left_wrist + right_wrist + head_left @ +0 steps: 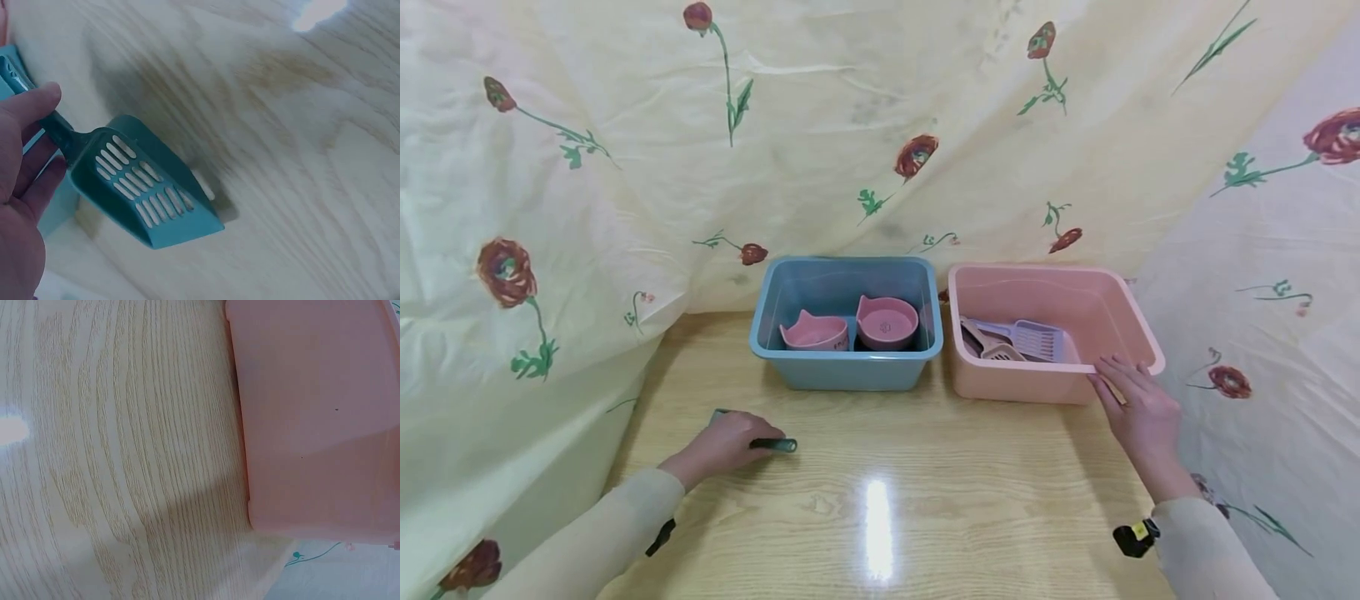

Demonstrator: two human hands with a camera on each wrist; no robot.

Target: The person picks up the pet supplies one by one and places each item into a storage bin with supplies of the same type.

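Observation:
My left hand (737, 442) grips the handle of a teal slotted litter scoop (140, 187), low over the wooden table on the left side. In the head view the hand hides most of the scoop, and only the handle end and a bit of the head show. In the left wrist view the thumb and fingers pinch the handle. On the right, my other hand (1138, 404) holds the front rim of a pink plastic litter box (1022, 383) near its right corner. Inside that box lie a beige slotted scoop (992, 343) and a lavender slotted scoop (1037, 340).
Left of the pink box stands a blue plastic box (850, 375) with two pink cat-eared bowls (887, 321) in it. Both boxes stand at the back of the wooden table (970, 500), close to a flowered cloth (850, 125) that hangs behind and at both sides.

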